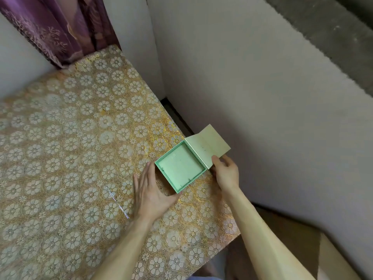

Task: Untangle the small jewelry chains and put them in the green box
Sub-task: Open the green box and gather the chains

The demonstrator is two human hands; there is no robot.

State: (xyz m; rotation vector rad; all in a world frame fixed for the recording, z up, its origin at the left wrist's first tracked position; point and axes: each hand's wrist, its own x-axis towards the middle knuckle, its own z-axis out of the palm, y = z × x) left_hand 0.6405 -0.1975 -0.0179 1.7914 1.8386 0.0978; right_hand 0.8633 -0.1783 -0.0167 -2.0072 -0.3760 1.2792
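A square green box [161,167] lies open near the table's right edge, its pale green pad bare. Its hinged lid [207,147] is swung out to the right, past the table edge. My left hand [150,191] lies flat with straight fingers against the box's left side, thumb along its near corner. My right hand [226,171] pinches the lid's near edge between thumb and fingers. A thin silvery chain [117,201] lies stretched on the cloth just left of my left hand, running diagonally.
The table [70,138] wears a gold cloth with white flowers. White walls [262,118] close in at the right and back, a purple curtain [60,27] hangs at the far left corner. A cardboard box [333,257] sits low at the right.
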